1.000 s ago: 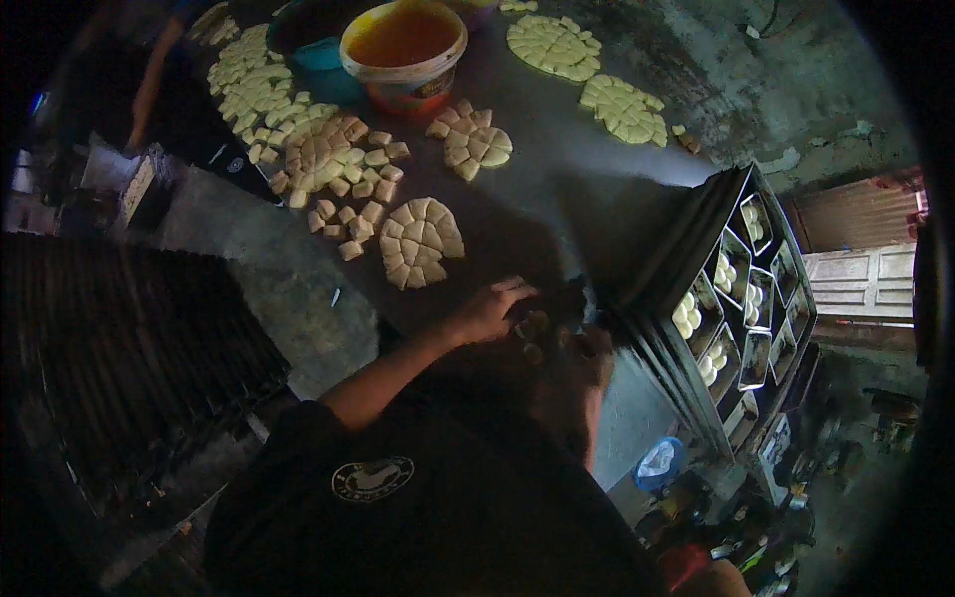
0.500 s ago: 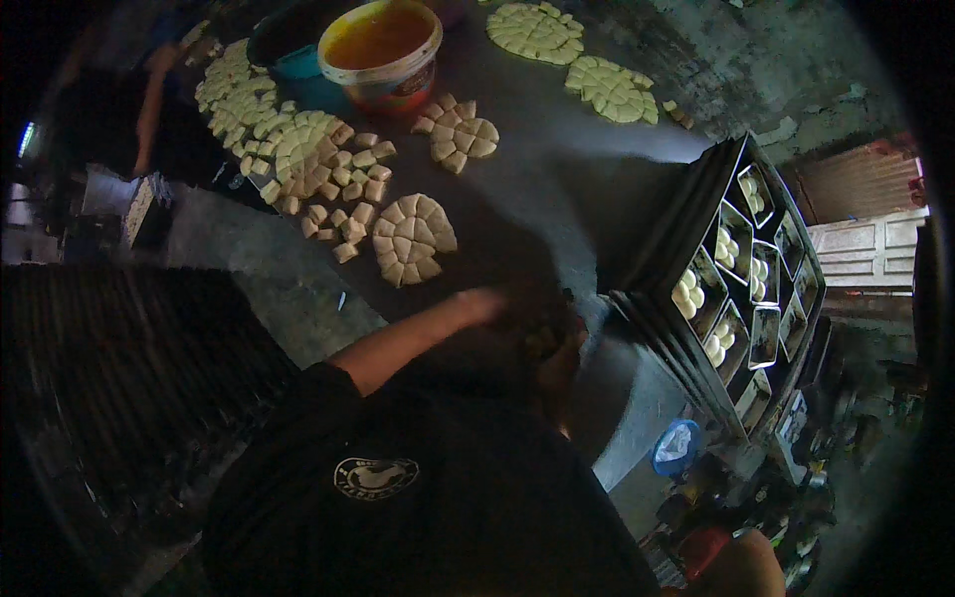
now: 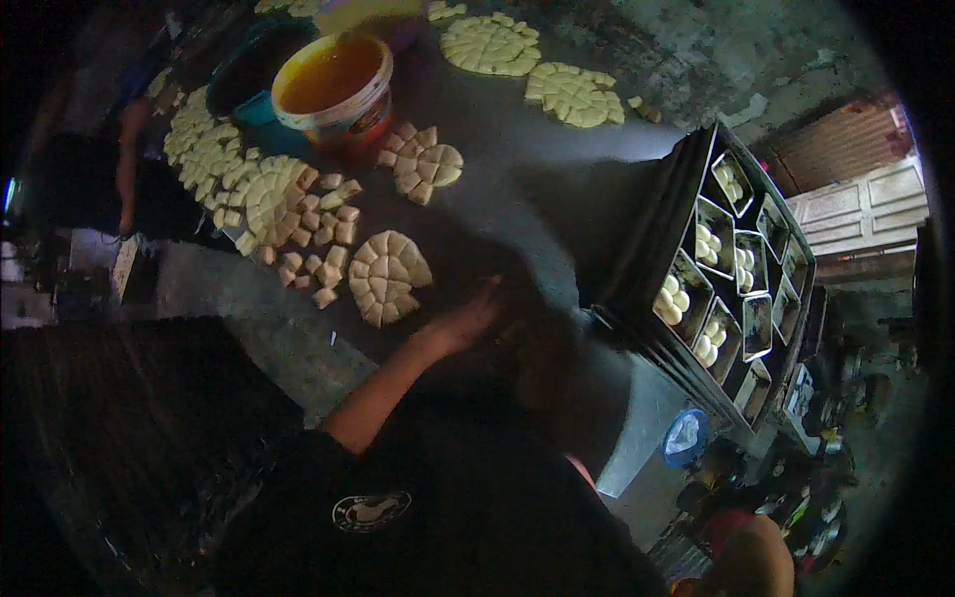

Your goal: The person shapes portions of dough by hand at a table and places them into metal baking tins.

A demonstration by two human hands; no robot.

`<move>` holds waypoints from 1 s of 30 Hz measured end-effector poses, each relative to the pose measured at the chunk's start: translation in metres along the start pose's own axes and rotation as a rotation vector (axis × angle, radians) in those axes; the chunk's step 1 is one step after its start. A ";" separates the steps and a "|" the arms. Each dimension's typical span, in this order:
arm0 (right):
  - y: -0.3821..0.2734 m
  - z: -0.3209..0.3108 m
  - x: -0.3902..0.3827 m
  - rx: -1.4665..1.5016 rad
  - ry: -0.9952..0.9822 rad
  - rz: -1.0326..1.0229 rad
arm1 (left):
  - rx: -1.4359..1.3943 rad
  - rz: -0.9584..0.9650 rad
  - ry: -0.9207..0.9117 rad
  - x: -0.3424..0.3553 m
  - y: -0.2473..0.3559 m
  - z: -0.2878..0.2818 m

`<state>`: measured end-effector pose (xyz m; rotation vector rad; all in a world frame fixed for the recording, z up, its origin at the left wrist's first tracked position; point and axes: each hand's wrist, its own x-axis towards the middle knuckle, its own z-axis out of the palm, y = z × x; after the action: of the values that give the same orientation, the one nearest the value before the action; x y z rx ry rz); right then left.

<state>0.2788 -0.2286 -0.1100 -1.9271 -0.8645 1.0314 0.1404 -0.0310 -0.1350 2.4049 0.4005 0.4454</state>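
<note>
My left hand (image 3: 476, 316) reaches over the dark tabletop just right of a round of cut dough (image 3: 388, 279). Its fingers run into deep shadow, so their shape and anything under them cannot be made out. To its right, my right hand (image 3: 542, 363) is only a dim shape in the dark in front of my black shirt, its fingers hidden. Beyond the near round lie loose dough pieces (image 3: 323, 221) and another partly separated cut round (image 3: 423, 164).
A bucket of orange-yellow liquid (image 3: 333, 80) stands by a teal tub (image 3: 261, 107). Cut dough rounds (image 3: 489, 45) lie at the far edge. Stacked dark trays (image 3: 686, 189) at right carry tins, some with dough balls (image 3: 671, 300). A blue bin (image 3: 685, 438) sits below; another person stands far left.
The view has shifted, so the table items sit further left and lower. My left hand, blurred before, now shows more clearly. Nothing is visibly picked up or put down.
</note>
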 end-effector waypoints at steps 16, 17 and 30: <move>-0.123 -0.096 0.017 1.011 -0.413 0.397 | -0.061 -0.452 0.396 -0.064 0.016 -0.068; -0.111 -0.130 0.017 1.024 -0.408 0.227 | 0.086 -0.417 0.418 -0.073 0.015 -0.069; -0.003 -0.443 0.086 0.764 0.433 0.396 | -0.056 -0.577 0.462 -0.101 0.026 -0.092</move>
<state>0.7032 -0.2929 0.0284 -1.5627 0.1670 0.9206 0.0168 -0.0395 -0.0725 1.9892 1.2221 0.7230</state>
